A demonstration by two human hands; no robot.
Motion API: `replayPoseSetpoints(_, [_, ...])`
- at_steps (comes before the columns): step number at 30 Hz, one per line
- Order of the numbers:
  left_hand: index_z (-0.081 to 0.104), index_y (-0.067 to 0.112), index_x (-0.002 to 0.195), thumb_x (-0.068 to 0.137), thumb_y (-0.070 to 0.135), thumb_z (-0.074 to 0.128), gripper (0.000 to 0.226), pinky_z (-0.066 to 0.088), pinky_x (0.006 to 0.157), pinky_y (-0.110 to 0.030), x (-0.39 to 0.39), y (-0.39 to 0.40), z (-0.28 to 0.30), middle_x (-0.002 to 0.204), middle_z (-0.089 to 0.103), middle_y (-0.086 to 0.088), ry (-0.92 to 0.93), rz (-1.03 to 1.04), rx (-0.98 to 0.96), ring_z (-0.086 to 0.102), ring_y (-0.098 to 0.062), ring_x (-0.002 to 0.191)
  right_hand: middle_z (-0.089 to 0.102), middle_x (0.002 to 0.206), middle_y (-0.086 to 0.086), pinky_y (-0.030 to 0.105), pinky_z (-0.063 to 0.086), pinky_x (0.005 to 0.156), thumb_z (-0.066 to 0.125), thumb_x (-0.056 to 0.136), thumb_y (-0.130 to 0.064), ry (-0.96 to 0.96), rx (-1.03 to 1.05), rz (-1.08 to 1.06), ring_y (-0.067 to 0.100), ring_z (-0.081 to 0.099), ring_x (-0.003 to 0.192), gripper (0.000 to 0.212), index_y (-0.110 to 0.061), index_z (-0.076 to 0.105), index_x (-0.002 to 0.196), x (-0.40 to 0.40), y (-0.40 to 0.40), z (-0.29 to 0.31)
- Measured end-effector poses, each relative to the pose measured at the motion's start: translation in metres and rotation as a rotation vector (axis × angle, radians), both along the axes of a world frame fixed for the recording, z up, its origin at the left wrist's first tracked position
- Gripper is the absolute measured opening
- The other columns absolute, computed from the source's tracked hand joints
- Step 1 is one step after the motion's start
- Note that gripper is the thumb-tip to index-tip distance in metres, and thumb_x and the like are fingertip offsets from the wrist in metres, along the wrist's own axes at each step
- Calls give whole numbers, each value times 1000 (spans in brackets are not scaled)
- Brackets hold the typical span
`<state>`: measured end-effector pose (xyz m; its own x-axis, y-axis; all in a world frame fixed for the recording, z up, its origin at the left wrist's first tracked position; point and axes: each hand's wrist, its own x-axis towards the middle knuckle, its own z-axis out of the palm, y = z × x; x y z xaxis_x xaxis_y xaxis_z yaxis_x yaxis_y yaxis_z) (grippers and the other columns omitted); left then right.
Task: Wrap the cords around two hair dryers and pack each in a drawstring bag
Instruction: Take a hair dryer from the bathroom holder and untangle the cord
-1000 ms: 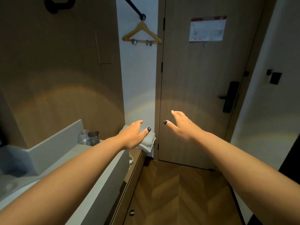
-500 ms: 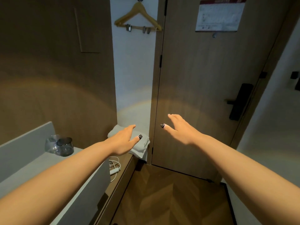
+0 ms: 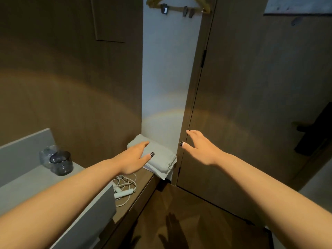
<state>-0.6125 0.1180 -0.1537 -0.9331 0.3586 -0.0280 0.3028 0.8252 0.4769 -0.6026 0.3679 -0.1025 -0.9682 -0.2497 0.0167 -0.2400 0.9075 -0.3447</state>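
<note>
Both my arms stretch forward with nothing in them. My left hand (image 3: 133, 159) hovers with straight fingers over a folded grey cloth pile (image 3: 160, 159) on a low wooden shelf (image 3: 142, 193). My right hand (image 3: 200, 148) is held out in the air in front of the door, fingers straight. Below my left wrist a white cord (image 3: 125, 184) lies tangled on the shelf around a white cylindrical part (image 3: 124, 193). I see no whole hair dryer body and cannot tell whether the grey pile is bags.
A grey counter (image 3: 27, 186) at the left carries two dark glass cups (image 3: 61, 163). A wooden door (image 3: 251, 105) with a black handle (image 3: 316, 130) fills the right. A wooden hanger (image 3: 179, 4) hangs at the top. Wood floor (image 3: 188, 221) lies below.
The view has moved closer to the shelf and tilted down. Both hands stay held out and empty. More of the white cord on the shelf has come into sight.
</note>
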Motion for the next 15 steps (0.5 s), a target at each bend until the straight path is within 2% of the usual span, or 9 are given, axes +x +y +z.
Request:
replayPoseSetpoints(3, [14,16,154,101,44,38,65,32,111,-34,-31,-8,-17,159,26,-4,-37,16,-19,40,-21,137,13,162,7,36,20,119,36,100,-49,-42,-6,35,22,18,147,71,-9,13,154,-34,-10,-22])
replayPoseSetpoints(8, [10,18,155,101,42,39,65,28,114,-34,-87,-29,-53,160,23,-6,-133,44,-91,30,-22,143,11,162,3,36,23,118,38,99,-50,-149,41,134,23,20,146,73,-12,10,155,-96,-31,-58])
replayPoseSetpoints(15, [13,19,155,101,40,42,65,25,112,-30,-169,-63,-99,160,22,-6,-267,127,-70,28,-21,144,9,162,1,35,25,116,39,100,-48,-241,53,171,23,29,142,72,-14,9,155,-191,-54,-94])
